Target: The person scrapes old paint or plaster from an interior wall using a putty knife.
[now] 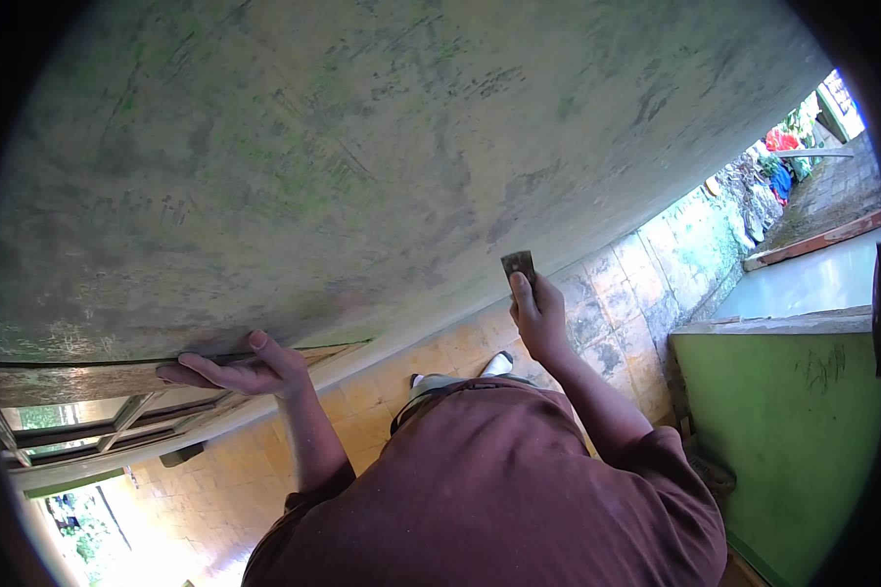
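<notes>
My right hand (539, 315) grips a short, flat scraper (517, 263), thumb pressed along its dark, worn face. Its broad end points up towards the wall (382, 169), apparently just off the surface; the handle is hidden in my fist. Grey and cream patches, scratches and traces of green paint mark that wall. On the left, my left hand (253, 370) is spread with nothing in it, its fingers at the wall's edge beside a wooden frame (66, 383). Whether the fingertips press on the wall I cannot tell.
Yellowish floor tiles (448, 345) run beneath my feet. A window with panes (117, 422) lies at the left, above a bright opening (84, 524). To the right stands a low green wall (778, 411); beyond it are a brick-edged ledge (815, 238) and colourful cloth-like items (782, 180).
</notes>
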A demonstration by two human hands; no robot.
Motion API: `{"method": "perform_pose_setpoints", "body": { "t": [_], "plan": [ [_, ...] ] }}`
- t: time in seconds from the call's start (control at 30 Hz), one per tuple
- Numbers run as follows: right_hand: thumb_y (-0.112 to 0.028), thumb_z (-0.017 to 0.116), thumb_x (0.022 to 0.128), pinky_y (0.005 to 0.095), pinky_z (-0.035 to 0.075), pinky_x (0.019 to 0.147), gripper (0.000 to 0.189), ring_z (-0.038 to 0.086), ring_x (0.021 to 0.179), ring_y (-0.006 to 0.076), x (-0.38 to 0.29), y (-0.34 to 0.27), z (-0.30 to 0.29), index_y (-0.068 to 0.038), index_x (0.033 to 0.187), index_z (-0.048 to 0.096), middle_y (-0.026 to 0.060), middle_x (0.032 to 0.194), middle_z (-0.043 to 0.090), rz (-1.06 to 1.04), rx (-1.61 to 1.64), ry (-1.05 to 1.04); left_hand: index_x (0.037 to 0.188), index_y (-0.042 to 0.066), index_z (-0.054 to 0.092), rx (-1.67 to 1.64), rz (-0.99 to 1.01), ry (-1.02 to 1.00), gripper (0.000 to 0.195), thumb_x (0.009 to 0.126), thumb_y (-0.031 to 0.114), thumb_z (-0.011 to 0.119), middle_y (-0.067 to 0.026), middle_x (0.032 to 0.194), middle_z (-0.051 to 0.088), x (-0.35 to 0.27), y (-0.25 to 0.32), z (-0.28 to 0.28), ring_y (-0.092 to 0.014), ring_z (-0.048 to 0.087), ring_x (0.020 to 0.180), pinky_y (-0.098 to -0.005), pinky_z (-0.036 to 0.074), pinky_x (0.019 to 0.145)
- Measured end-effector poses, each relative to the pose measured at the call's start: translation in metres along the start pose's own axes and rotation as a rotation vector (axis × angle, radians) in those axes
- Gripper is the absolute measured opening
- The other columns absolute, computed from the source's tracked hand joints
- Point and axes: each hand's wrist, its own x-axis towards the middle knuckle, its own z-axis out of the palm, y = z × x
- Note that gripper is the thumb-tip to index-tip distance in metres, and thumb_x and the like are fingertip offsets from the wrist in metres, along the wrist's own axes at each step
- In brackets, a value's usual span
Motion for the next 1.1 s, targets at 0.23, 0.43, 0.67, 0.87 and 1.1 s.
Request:
{"method": "perform_pose_setpoints", "body": {
  "t": [0.23, 0.43, 0.67, 0.87, 1.1],
  "plan": [
    [-0.028, 0.051, 0.099, 0.0238, 0.034, 0.045, 0.035, 0.042, 0.049, 0.0054, 0.014, -0.024, 0.004, -0.003, 0.074, 0.05, -0.0014, 0.057, 0.046, -0.049, -0.068, 0.01, 0.149, 0.004, 0.02, 0.001, 0.003, -0.008, 0.069, 0.096, 0.035, 0.051, -0.0188, 0.157, 0.001, 0.0, 0.001, 0.0, -0.038, -0.001, 0.145, -0.055, 0.015, 0.114],
    [-0.027, 0.05, 0.1, 0.0233, 0.034, 0.045, 0.033, 0.042, 0.05, 0.0045, -0.005, 0.01, -0.007, -0.003, 0.077, 0.05, -0.0024, 0.06, 0.045, 0.08, -0.067, -0.002, 0.15, 0.005, 0.02, -0.014, 0.007, -0.004, 0.068, 0.097, 0.034, 0.051, -0.0184, 0.157, 0.001, 0.001, -0.001, 0.0, -0.038, -0.001, 0.145, -0.055, 0.014, 0.115],
    [-0.027, 0.049, 0.1, 0.0235, 0.032, 0.044, 0.032, 0.041, 0.049, 0.0045, 0.009, -0.013, 0.006, -0.003, 0.08, 0.051, -0.0024, 0.059, 0.044, 0.0, 0.018, -0.016, 0.15, 0.005, 0.019, -0.075, -0.013, -0.008, 0.068, 0.097, 0.034, 0.051, -0.018, 0.157, -0.001, -0.003, -0.002, 0.002, -0.036, -0.002, 0.146, -0.0531, 0.016, 0.115],
    [-0.027, 0.052, 0.099, 0.0246, 0.034, 0.046, 0.033, 0.042, 0.05, 0.0048, -0.001, 0.016, -0.006, -0.003, 0.078, 0.05, -0.0027, 0.058, 0.045, 0.041, -0.152, -0.028, 0.149, 0.004, 0.019, -0.037, 0.01, -0.01, 0.067, 0.097, 0.035, 0.049, -0.018, 0.157, -0.001, 0.002, 0.002, 0.002, -0.035, -0.002, 0.146, -0.0525, 0.017, 0.115],
    [-0.029, 0.057, 0.096, 0.0326, 0.04, 0.05, 0.033, 0.048, 0.049, 0.0149, 0.005, -0.041, 0.017, 0.002, 0.082, 0.056, 0.009, 0.055, 0.051, -0.084, -0.046, -0.031, 0.15, 0.004, 0.019, -0.037, -0.007, 0.0, 0.067, 0.098, 0.035, 0.048, -0.018, 0.157, 0.0, -0.002, -0.001, 0.002, -0.036, -0.002, 0.146, -0.052, 0.016, 0.115]
  ]
}}
